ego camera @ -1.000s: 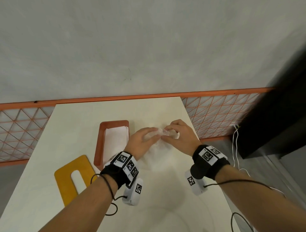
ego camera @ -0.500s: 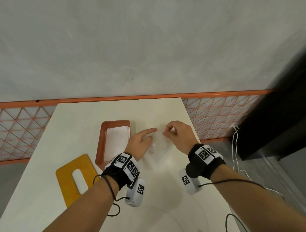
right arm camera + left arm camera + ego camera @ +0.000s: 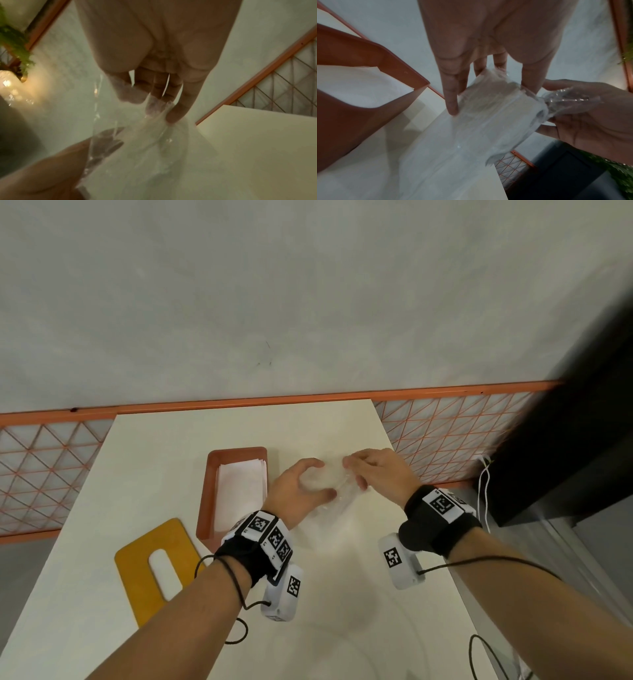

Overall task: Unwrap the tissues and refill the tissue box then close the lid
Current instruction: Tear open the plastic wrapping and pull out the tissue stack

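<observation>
The orange tissue box (image 3: 236, 455) stands open on the white table with a stack of white tissues (image 3: 239, 494) inside; the box (image 3: 368, 65) and tissues (image 3: 359, 89) also fill the left of the left wrist view. Its yellow lid (image 3: 137, 573) with an oval slot lies flat at the front left. Just right of the box, both hands hold the empty clear plastic wrapper (image 3: 330, 482). My left hand (image 3: 301, 487) curls its fingers and thumb round the wrapper (image 3: 496, 105). My right hand (image 3: 373, 474) pinches the bunched far end of the wrapper (image 3: 150, 129).
The table (image 3: 171, 440) ends close behind the hands at an orange mesh railing (image 3: 445, 436) and a grey wall. A dark cabinet (image 3: 565, 457) and white cables (image 3: 483, 491) stand past the table's right edge. Black wrist cords trail over the near table.
Half a second ago my left hand lay with a finger stretched over the wrapper; now it has curled round it. The right hand has stayed pinching the film, and the wrapper is more bunched.
</observation>
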Motion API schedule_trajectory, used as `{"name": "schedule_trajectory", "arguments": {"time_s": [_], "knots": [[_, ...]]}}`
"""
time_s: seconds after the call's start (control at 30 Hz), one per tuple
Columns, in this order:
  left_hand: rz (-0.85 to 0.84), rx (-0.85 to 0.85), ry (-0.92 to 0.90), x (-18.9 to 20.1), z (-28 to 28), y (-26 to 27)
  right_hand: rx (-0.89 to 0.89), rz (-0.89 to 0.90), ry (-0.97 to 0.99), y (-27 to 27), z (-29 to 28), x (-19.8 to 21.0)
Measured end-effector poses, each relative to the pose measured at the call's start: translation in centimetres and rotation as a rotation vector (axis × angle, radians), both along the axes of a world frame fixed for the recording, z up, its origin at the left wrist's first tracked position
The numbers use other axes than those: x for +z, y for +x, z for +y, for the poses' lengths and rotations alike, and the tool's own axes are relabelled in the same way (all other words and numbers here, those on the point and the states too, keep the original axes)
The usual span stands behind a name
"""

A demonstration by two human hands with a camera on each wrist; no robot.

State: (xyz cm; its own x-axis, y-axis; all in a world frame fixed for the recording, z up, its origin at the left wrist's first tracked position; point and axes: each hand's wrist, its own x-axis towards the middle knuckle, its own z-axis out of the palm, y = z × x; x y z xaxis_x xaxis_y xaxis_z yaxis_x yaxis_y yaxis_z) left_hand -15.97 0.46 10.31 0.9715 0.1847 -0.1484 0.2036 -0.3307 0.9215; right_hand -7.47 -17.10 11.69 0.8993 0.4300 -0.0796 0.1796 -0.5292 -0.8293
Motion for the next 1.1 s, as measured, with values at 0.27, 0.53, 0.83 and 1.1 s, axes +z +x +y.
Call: {"name": "schedule_trajectory", "arguments": {"time_s": [0.27,0.53,0.83,1.1], "knots": [[-0.018,-0.004,0.015,-0.6,0.5,0.2,0.254,-0.140,-0.120,-0.1,-1.1,0.0],[-0.172,-0.044,0.184,-1.7,0.4,-0.6,0.158,-0.279,-0.179,-0.4,-0.7,-0.5],[-0.237,-0.099,0.295,-2.3,0.7,-0.6,-0.022,-0.460,-0.047,0.9,-0.6,-0.6],[-0.187,-0.144,0.317,-2.6,0.6,-0.5,-0.123,-0.147,-0.057,1.2,-0.1,-0.7]]}}
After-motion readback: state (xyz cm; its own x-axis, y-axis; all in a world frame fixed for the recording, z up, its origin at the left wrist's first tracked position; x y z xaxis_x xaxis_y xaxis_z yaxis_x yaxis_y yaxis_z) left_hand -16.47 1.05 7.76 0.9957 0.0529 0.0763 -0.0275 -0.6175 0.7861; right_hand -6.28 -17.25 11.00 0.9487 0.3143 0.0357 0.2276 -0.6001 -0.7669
